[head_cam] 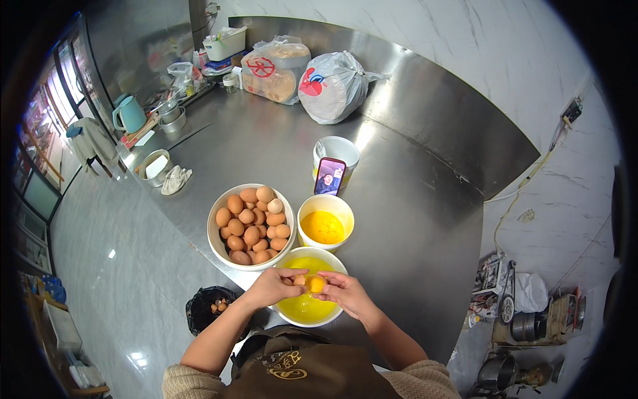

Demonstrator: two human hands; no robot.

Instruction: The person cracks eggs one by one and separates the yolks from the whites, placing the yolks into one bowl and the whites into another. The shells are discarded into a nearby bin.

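Over a white tub of egg whites [306, 315], my left hand [272, 288] holds a brown eggshell half [299, 280]. Opposite it, my right hand [346, 293] grips another shell half, mostly hidden, with a whole egg yolk [316, 284] sitting in it. The two halves are close together above the yellowish liquid. Behind this tub stands a white bucket of egg yolks [325, 227]. To its left, a large white tub [213, 239] is heaped with whole brown eggs [251, 234].
A phone [329, 177] showing a person on its screen leans against a white bucket [344, 148]. Below the table's left edge, a black-lined bin [199, 311] holds broken shells [219, 305]. Bagged goods [333, 92], a blue kettle [130, 114] and a cloth [176, 180] lie farther back.
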